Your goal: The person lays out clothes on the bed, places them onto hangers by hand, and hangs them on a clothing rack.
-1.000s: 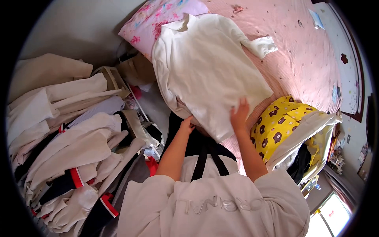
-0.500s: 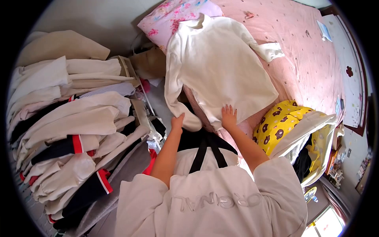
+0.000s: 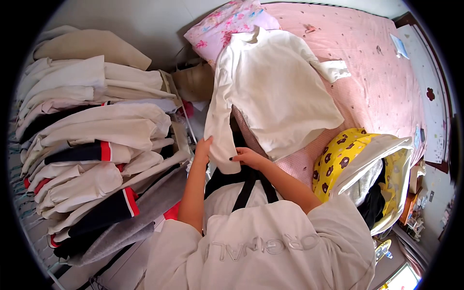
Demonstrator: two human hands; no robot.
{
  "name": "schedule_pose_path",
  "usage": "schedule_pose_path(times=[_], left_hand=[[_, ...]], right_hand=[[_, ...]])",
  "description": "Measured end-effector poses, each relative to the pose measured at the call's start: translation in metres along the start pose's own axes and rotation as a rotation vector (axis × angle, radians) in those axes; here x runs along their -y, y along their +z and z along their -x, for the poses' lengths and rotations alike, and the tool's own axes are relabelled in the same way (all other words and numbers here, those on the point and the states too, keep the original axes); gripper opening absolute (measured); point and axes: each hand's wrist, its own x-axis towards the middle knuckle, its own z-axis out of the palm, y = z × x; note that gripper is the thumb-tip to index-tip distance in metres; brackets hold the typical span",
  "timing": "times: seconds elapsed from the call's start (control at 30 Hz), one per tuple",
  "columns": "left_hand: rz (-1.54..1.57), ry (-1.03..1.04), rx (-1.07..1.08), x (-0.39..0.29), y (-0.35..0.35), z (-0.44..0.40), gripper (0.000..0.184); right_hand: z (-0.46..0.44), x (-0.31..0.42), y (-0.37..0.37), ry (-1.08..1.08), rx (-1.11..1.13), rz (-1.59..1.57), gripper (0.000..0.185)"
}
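Observation:
A white long-sleeved top (image 3: 280,92) is spread on the pink bed, its collar towards the pillow. Its near sleeve hangs down towards my body, between my hands. My left hand (image 3: 204,147) grips the outer edge of that sleeve. On the other side, near the cuff, my right hand (image 3: 247,157) pinches the sleeve edge, thumb and fingers closed. The far sleeve lies bent out on the bed, its cuff folded back.
Many garments (image 3: 96,125) hang packed on a rack at the left. A floral pillow (image 3: 227,26) lies at the head of the pink bed (image 3: 382,92). A yellow bear-print basket (image 3: 338,159) with clothes inside stands at the right.
My right hand has left the top's hem and moved left to the sleeve's cuff end. My left hand still holds the sleeve, which is now pulled straighter. The view has shifted.

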Motion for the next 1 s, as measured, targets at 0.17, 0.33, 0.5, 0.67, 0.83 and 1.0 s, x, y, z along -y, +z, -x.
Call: schedule_pose_path(times=[0.17, 0.33, 0.5, 0.67, 0.83, 1.0], left_hand=[[-0.628, 0.357, -0.327, 0.047, -0.025, -0.058, 0.041], [-0.707, 0.318, -0.473, 0.062, -0.005, -0.065, 0.05], [-0.533, 0.224, -0.186, 0.13, 0.018, -0.073, 0.055], [-0.315, -0.166, 0.012, 0.122, 0.04, -0.007, 0.046], [-0.312, -0.124, 0.135, 0.102, 0.038, 0.008, 0.04], [-0.274, -0.071, 0.134, 0.079, 0.03, 0.014, 0.036]], right_hand=[[0.004, -0.015, -0.036, -0.086, -0.316, 0.575, 0.052], [0.029, -0.027, -0.118, -0.251, -1.417, 0.756, 0.072], [0.049, -0.031, -0.138, -0.139, -1.691, 0.262, 0.062], [0.043, -0.071, -0.172, -0.216, -0.993, -0.212, 0.047], [0.04, -0.101, -0.169, -0.319, -1.112, -0.164, 0.029], [0.029, -0.093, -0.155, -0.118, -0.907, -0.359, 0.028]])
